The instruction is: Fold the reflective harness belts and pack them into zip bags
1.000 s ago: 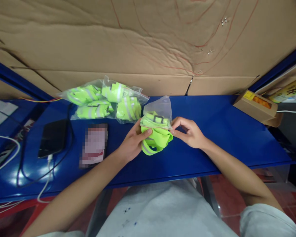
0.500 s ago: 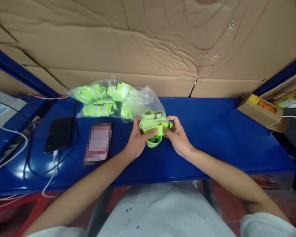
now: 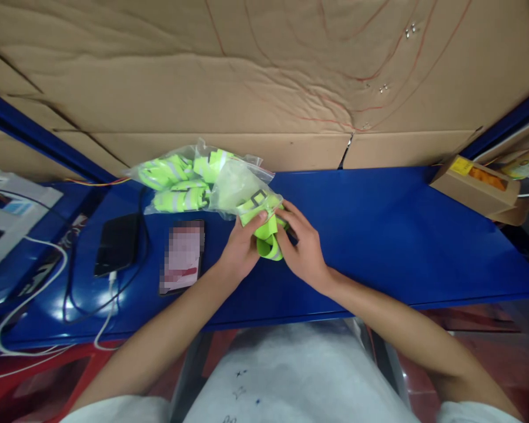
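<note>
A folded neon yellow-green reflective strap [image 3: 270, 228] with a dark buckle [image 3: 258, 198] is partly inside a clear plastic bag [image 3: 234, 183]. One loop of it hangs out toward me, below the bag's edge. My left hand [image 3: 241, 245] is closed on the strap and bag, thumb pressed on top. From the other side my right hand [image 3: 306, 249] grips the strap, fingers curled over the bag's edge and partly hidden behind it. Just beyond, more bagged neon straps [image 3: 180, 198] lie in a pile.
On the blue table [image 3: 379, 235], a phone [image 3: 183, 257] lies left of my hands. Farther left are a black power bank-like device [image 3: 117, 244] with cables and a white device [image 3: 15, 205]. An open cardboard box [image 3: 476, 185] stands at right. A cardboard wall [image 3: 180, 94] closes off the back.
The strap and bag have tilted and shifted slightly left. My right hand has moved left and turned inward over the strap. The view has shifted slightly.
</note>
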Motion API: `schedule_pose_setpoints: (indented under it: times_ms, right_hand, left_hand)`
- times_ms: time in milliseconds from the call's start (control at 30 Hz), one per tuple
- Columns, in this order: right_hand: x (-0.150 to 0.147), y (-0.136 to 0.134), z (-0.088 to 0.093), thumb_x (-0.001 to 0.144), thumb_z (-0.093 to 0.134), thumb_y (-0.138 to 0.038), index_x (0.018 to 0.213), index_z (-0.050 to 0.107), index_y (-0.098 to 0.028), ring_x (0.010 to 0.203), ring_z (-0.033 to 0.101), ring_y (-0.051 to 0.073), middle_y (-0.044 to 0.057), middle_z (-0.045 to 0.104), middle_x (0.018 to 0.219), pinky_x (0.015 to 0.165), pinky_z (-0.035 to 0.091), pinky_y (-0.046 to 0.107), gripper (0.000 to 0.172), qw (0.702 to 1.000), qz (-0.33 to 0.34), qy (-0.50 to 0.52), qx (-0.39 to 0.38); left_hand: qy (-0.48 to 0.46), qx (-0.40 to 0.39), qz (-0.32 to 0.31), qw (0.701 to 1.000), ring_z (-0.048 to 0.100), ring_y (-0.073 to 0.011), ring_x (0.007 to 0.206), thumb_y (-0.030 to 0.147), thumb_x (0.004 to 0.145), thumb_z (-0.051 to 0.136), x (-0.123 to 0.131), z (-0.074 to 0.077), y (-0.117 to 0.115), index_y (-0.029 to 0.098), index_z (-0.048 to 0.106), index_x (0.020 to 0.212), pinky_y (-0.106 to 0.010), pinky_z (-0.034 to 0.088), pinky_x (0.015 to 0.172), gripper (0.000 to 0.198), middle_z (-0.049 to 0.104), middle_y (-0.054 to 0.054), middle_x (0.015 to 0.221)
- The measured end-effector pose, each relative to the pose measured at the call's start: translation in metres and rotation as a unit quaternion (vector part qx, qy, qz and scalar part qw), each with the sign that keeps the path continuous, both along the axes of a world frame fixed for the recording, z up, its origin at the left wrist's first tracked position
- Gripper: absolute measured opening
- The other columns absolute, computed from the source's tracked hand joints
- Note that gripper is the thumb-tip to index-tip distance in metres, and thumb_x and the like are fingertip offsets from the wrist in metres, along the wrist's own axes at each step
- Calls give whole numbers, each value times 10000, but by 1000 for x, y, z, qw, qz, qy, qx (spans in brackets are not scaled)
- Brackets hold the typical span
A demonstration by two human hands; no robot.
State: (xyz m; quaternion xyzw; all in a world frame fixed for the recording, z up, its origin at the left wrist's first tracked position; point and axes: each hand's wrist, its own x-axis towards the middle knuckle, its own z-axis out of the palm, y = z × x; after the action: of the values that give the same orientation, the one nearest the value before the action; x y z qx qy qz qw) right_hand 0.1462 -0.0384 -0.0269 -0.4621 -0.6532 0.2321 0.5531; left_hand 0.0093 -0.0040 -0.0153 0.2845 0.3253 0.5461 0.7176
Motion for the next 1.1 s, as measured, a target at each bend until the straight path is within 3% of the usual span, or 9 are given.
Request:
schedule_pose_setpoints:
  times_ms: [67,133,300,433,567,667,833,967,1100]
  right_hand:
    - [-4,-6,-4,991,621,-382,1458,567,-192,1552,382,273,167,412,1640,1240,415,470,507,998,30,-60,2]
    - [-5,-6,-9,966,667,-417,1493,555,-184,1567,349,291,178,353,1667,1246,406,476,587,997,23,-74,1]
    - [0,11,-17,938,700,-352,1303,733,-254,1261,643,225,120,584,1405,1076,563,386,380,998,1,59,-28]
    - [5,18,-10,779,857,-372,1133,809,-321,1164,664,219,62,661,1243,934,602,350,361,977,16,193,-87]
    - [14,20,4,722,900,-374,1039,831,-334,1155,654,227,39,688,1209,987,563,393,327,939,18,307,-152]
    - [23,24,12,718,905,-410,984,840,-315,1137,651,229,39,689,1201,995,554,403,290,932,40,322,-164]
    - [31,26,6,755,883,-391,1034,828,-333,1167,640,216,31,675,1206,1038,537,405,291,953,88,249,-152]
    - [19,17,-2,987,627,-404,1098,790,-273,1134,642,195,72,629,1271,1009,557,389,237,991,101,62,-63]
    - [2,10,-6,1065,428,-305,1232,691,-213,1297,570,233,146,489,1467,1107,516,431,325,992,75,-105,11]
  left_hand:
    - [0,-6,-23,1000,740,-180,920,305,780,872,-4,1,1,175,733,1121,-262,564,841,391,787,-41,1041]
    - [-6,-5,-46,999,740,-192,944,318,778,866,-7,2,3,158,753,1072,-263,563,842,353,787,-55,1051]
    - [12,54,-53,997,725,-188,1010,286,768,867,-8,-2,6,197,780,1057,-250,562,868,315,785,-36,1111]
    - [54,108,-55,991,702,-232,1150,341,786,863,-7,-5,7,215,772,1145,-301,544,994,391,762,-58,1229]
    - [111,124,-64,984,687,-290,1194,324,688,934,-7,-6,9,216,746,1213,-376,536,1029,567,756,-78,1240]
    - [103,145,-87,980,656,-319,1256,353,674,945,-8,-6,10,229,721,1256,-422,521,1066,636,739,-84,1278]
    - [59,137,-141,979,597,-350,1339,710,697,832,-11,-5,9,218,724,1230,-454,519,1091,732,712,-114,1321]
    - [56,150,-19,987,652,-238,1225,430,709,920,-9,-2,9,287,705,1236,-353,539,1026,586,688,-26,1358]
    - [69,139,51,987,703,-182,972,308,639,939,-3,-1,8,243,753,1082,-320,562,913,485,760,-7,1119]
